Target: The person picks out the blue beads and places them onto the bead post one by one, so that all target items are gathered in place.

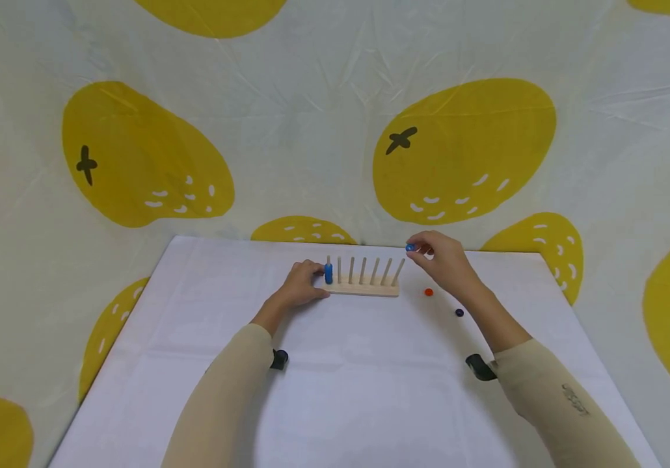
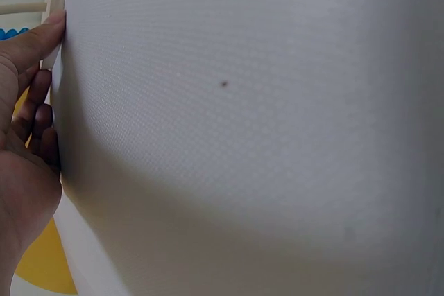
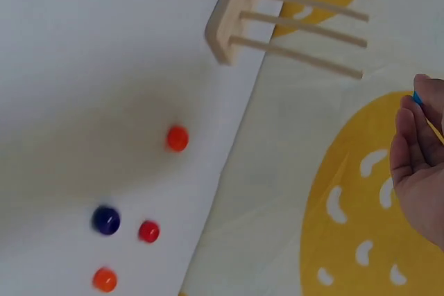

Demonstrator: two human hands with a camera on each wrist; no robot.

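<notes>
A wooden peg rack point(image 1: 364, 290) with several upright pegs stands near the table's far edge. Blue beads point(image 1: 328, 274) are stacked on its leftmost peg, the peg's tip showing above them. My left hand point(image 1: 300, 284) holds the rack's left end, thumb at the front edge of the base and fingers round behind. In the left wrist view the thumb point(image 2: 52, 29) lies against the wood. Beyond the rack's right end, my right hand point(image 1: 445, 261) pinches a blue bead point(image 1: 410, 247) between thumb and fingertips, raised about level with the peg tops. Fingers mostly cover that bead point(image 3: 417, 98) in the right wrist view.
Loose beads lie on the white tabletop point(image 1: 358, 390) right of the rack: an orange one point(image 1: 428, 292) and a dark blue one point(image 1: 459, 312). The right wrist view adds a red bead point(image 3: 149, 231) and a second orange bead point(image 3: 105, 280). A fruit-patterned cloth point(image 1: 311, 130) hangs behind the table.
</notes>
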